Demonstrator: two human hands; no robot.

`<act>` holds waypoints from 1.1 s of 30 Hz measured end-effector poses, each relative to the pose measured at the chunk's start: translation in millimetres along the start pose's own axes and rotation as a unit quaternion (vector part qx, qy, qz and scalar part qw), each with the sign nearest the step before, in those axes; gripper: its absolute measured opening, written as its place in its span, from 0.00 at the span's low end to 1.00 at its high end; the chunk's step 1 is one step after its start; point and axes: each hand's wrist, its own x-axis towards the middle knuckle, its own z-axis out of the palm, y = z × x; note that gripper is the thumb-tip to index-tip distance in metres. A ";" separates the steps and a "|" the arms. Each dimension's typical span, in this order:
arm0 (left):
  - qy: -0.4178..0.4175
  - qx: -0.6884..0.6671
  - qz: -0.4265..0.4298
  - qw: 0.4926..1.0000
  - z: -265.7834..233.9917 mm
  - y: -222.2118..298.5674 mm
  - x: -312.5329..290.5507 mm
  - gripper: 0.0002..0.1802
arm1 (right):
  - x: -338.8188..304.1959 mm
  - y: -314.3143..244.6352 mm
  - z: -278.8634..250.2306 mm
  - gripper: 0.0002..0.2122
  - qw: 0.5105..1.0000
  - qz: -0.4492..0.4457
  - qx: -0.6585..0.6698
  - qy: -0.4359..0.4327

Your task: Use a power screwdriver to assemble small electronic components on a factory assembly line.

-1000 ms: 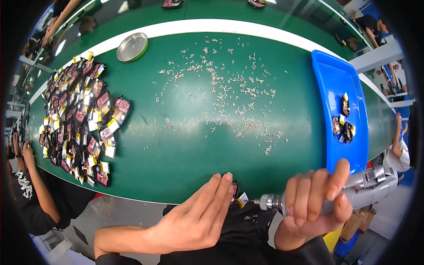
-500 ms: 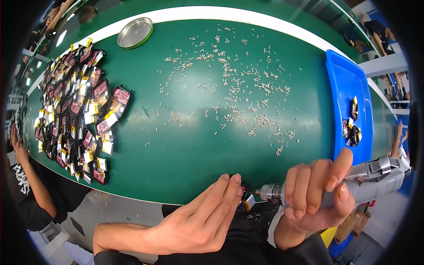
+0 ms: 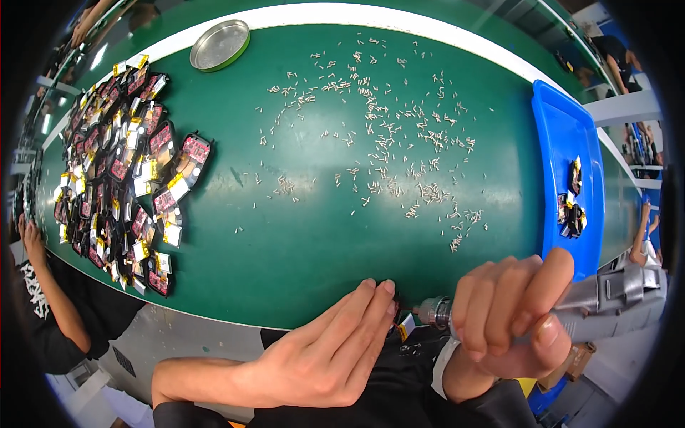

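Our left hand (image 3: 321,353): black unit (image 3: 397,308), held. Right hand (image 3: 508,314): grey screwdriver (image 3: 606,312), gripped; chuck (image 3: 434,312) now nearer that unit, contact likely.

Driver chuck (image 3: 434,312): sat closer to the black device (image 3: 397,305) than a second earlier, with less of the bit showing between.
Bit: had lain level with the white flap (image 3: 407,327); now stood to the far side of it.
Driver body (image 3: 610,307): had turned blurry.
Right hand (image 3: 510,314): had blurred too, its thumb lower toward the near side than half a second before.
Left hand (image 3: 314,357): fingertips appeared slightly farther right.
Tin (image 3: 220,46), metal pins (image 3: 432,192), blue tray (image 3: 560,128): all appeared farther right (together, so probably the view had shifted).
Packs on the far bench: had left the view.
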 end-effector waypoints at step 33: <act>0.051 0.146 -0.214 0.964 -82.3 -87.9 -36.1 0.18 | -28.4 23.5 -32.2 0.05 0.978 -0.055 0.178 0.098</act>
